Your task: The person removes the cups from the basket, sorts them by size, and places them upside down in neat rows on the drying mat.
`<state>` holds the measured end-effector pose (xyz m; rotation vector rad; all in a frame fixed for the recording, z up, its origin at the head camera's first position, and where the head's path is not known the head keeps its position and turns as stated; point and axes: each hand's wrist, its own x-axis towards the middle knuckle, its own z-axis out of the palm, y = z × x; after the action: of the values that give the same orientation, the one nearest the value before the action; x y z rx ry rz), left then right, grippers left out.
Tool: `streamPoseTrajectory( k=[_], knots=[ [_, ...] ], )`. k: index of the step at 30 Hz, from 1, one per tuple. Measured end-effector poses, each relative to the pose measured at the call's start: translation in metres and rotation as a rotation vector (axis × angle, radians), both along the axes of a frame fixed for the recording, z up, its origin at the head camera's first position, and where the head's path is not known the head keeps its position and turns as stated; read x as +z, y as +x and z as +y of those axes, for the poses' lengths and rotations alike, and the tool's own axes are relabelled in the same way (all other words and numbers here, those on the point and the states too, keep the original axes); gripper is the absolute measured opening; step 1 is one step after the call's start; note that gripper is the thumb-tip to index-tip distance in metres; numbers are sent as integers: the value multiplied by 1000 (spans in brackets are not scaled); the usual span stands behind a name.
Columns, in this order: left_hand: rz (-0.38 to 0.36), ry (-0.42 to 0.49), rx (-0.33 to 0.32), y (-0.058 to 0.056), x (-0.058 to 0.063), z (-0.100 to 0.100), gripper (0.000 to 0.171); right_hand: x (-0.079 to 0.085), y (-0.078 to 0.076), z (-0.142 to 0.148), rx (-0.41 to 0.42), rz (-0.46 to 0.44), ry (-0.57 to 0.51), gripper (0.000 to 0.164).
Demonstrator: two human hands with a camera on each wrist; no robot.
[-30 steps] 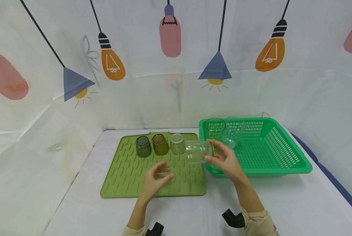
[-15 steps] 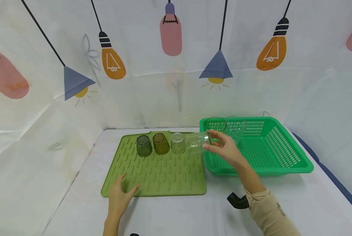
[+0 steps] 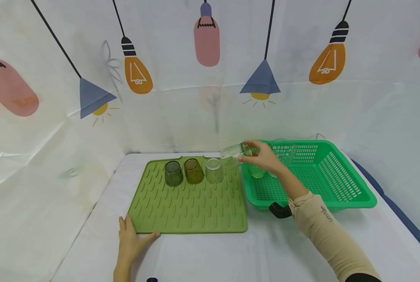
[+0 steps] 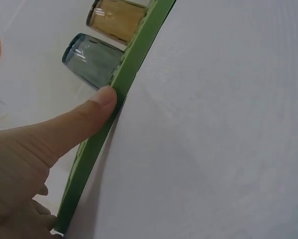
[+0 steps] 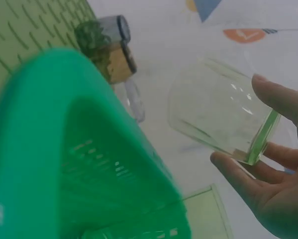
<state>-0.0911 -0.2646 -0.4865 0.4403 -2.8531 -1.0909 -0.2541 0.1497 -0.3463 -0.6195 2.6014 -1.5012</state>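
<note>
My right hand (image 3: 266, 158) holds a clear drinking glass (image 3: 231, 152) near its thick base, thumb on one side and fingers on the other. The glass lies sideways in the air, mouth to the left, above the back right corner of a green drying mat (image 3: 192, 215). Along the back of the mat stand a grey glass (image 3: 173, 174), an amber glass (image 3: 193, 172) and a clear glass (image 3: 214, 171), all upside down. At the mat's front left corner rests my left hand (image 3: 129, 244); its straight thumb (image 4: 86, 117) touches the front edge.
A green plastic basket (image 3: 312, 201) stands right of the mat, under the right forearm. Clear glasses (image 3: 287, 152) are in its back left corner, partly behind the right hand. A white patterned sheet (image 3: 181, 117) hangs behind the white table (image 3: 195, 258).
The right hand has moved up and back with the clear glass. My left hand has travelled left and toward me, from over the mat to its front left corner.
</note>
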Motion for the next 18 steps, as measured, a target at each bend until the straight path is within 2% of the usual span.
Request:
streamPoseTrajectory(
  k=[6,9,14,18],
  knots=[
    [-10,35,-16,-3,-4,-8,132,-5,-21,-4,-6,50,94,71],
    [3,35,-22,-4,-4,-15,130,-6,-28,-8,10,111,141,70],
    [59,34,-27,-3,-5,-19,122,-3,-33,-16,33,185,244,70],
    [62,35,-32,-4,-6,-20,122,0,-37,-22,51,204,342,70]
  ],
)
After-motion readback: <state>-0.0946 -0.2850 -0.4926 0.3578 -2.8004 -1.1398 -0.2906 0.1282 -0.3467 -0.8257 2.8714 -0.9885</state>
